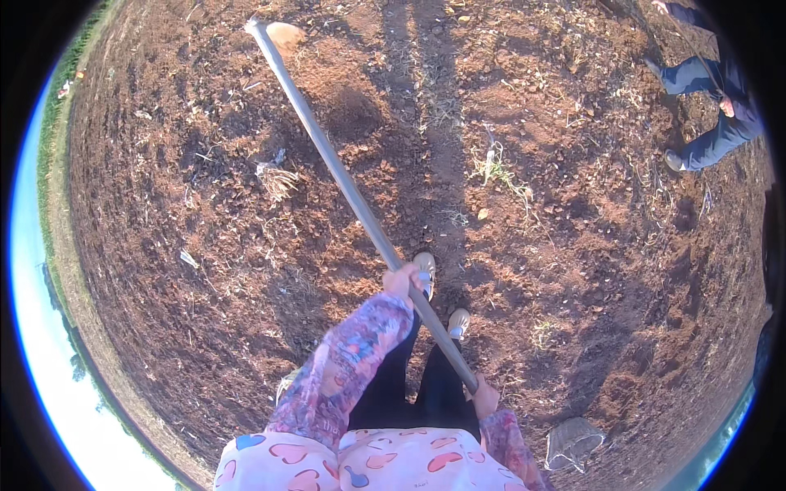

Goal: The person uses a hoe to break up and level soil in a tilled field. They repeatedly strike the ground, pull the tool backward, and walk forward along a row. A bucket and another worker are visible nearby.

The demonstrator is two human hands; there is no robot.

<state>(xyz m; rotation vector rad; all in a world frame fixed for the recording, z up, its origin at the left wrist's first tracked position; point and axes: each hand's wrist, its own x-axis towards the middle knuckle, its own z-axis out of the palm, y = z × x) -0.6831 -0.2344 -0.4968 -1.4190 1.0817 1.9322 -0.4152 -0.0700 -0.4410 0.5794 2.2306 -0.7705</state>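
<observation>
My left hand point(402, 282) is wrapped around the middle of a long wooden handle point(350, 184), in front of my shoes. Nearer my body, my right hand point(485, 396) grips the handle's end. The handle slants up to the far left, where a broad, pale hoe blade point(285, 35) catches the sun at its tip. Loose reddish-brown soil point(344, 80) lies just below the blade, with a dark shadow on it. Whether the blade is in the ground or above it is hard to tell.
A woven basket point(574, 443) lies on the soil at lower right. Dry stalks point(279, 181) and a greenish uprooted plant point(494, 166) are scattered ahead. At upper right stands another person point(706, 135) holding a long thin shaft. My shoes point(425, 270) are on the soil below the handle.
</observation>
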